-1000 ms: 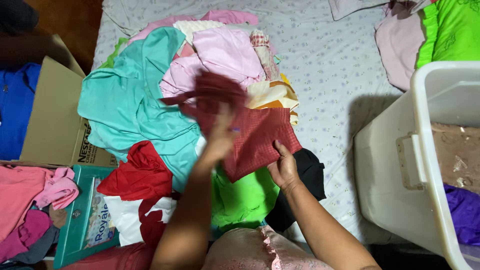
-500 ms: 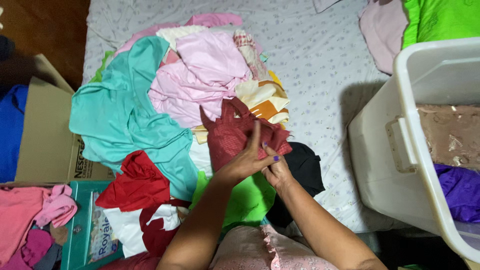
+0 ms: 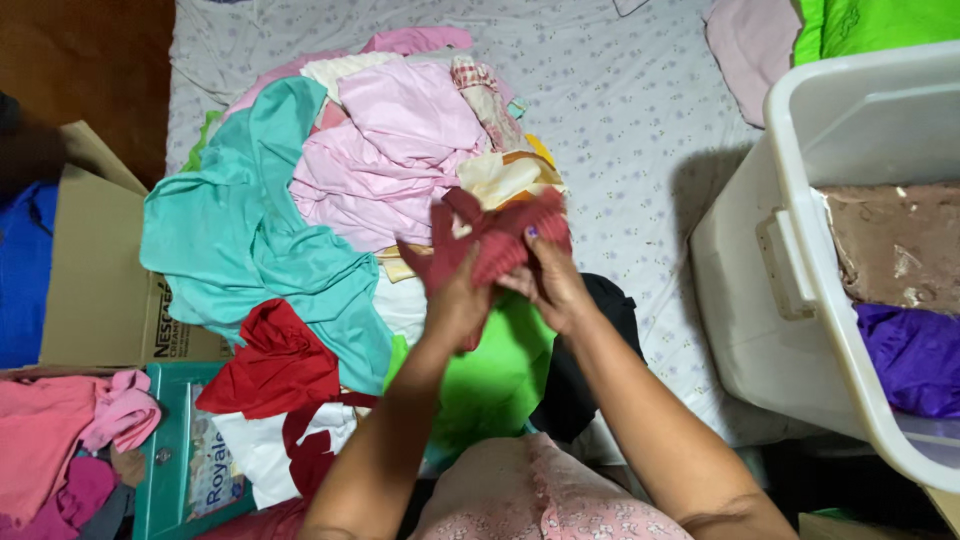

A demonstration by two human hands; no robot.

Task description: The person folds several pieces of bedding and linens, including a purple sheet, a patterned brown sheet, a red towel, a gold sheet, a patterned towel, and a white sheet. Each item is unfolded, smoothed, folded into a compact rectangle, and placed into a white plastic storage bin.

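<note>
Both hands are raised together over the centre of the frame, clamped on one dark red checked cloth (image 3: pixel 490 240). The left hand (image 3: pixel 455 295) grips its lower left part, fingers curled into the fabric. The right hand (image 3: pixel 550 285) grips the right part, fingers pressed over the top fold; one painted nail shows near the cloth's upper edge. The hands touch or nearly touch; the cloth is bunched between them and lifted off the pile.

The pile lies on a pale flowered bedsheet (image 3: pixel 620 110) filling the upper middle of the frame. In it: a teal garment (image 3: pixel 240 240) at left, a pink garment (image 3: pixel 400 140) at upper centre, a cream and orange piece (image 3: pixel 505 175) just behind the held cloth, a bright red cloth (image 3: pixel 275 360) at lower left, a bright green cloth (image 3: pixel 495 375) directly below the hands, and a black cloth (image 3: pixel 580 380) under the right forearm.

Left edge of the frame: a cardboard box (image 3: pixel 95 270), and below it a teal tin (image 3: pixel 165 465) with pink clothes (image 3: pixel 60 430) beside it.

Right side: a large white plastic bin (image 3: pixel 760 300) with a handle on its near wall; brown and purple fabric lie inside. Upper right corner: a green garment (image 3: pixel 870 25) and a pale pink one next to it
</note>
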